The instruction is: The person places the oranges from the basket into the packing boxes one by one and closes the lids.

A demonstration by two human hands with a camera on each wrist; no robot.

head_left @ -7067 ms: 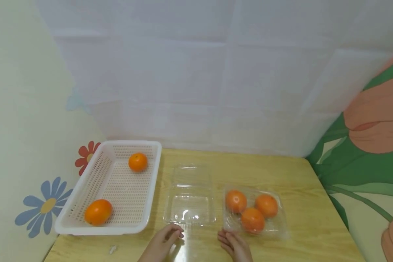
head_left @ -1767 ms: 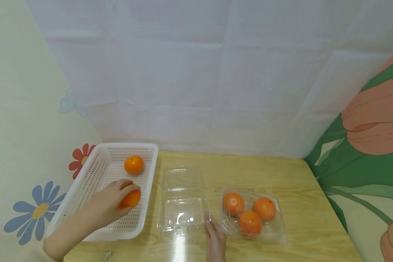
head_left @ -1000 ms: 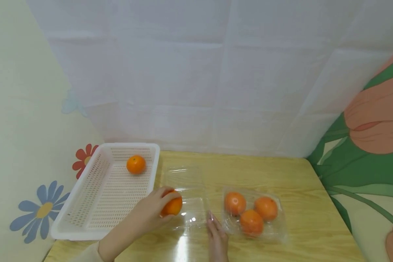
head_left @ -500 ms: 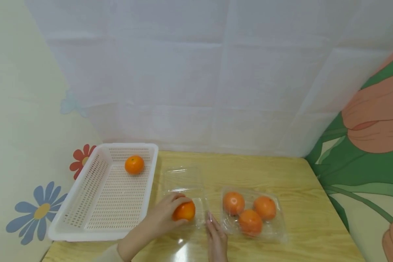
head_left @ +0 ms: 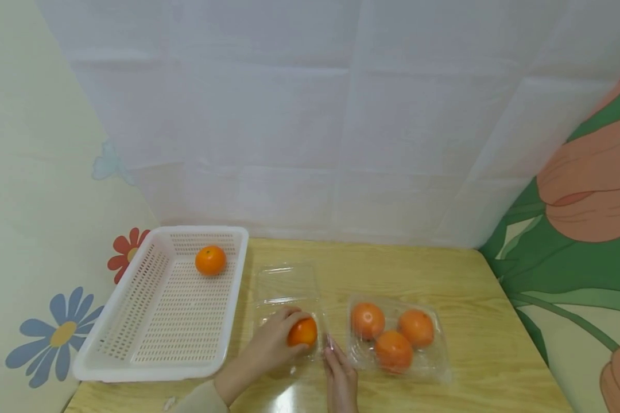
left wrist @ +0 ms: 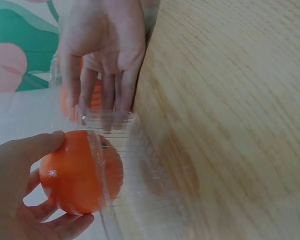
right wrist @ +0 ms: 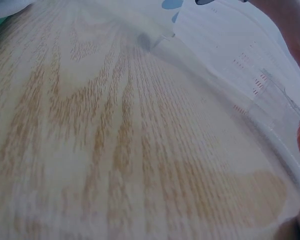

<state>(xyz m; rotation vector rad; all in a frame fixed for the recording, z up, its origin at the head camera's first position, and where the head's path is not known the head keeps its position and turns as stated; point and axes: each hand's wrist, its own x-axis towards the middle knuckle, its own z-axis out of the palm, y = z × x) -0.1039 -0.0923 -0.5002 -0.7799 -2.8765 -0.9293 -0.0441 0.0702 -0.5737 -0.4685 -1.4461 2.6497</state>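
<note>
My left hand [head_left: 276,339] holds an orange [head_left: 303,332] in the near half of a clear plastic clamshell box [head_left: 287,282], whose lid half lies folded back. In the left wrist view, thumb and fingers curl round the orange [left wrist: 72,172] beside the ribbed plastic wall [left wrist: 122,150]. My right hand [head_left: 341,378] pinches the box's right edge near its front corner; the left wrist view shows the right hand's [left wrist: 107,45] fingertips at the rim. A white perforated basket [head_left: 157,373] at the left contains one orange [head_left: 210,260].
A second clear box [head_left: 434,367] with three oranges [head_left: 394,351] stands just right of my right hand. A small whitish scrap [head_left: 169,403] lies near the table's front edge. Behind the wooden table [head_left: 485,321] hangs a white sheet [head_left: 289,143].
My left hand has taken the near orange from the basket and carried it right into the open box. My right hand has moved left to the box's edge and stayed there.
</note>
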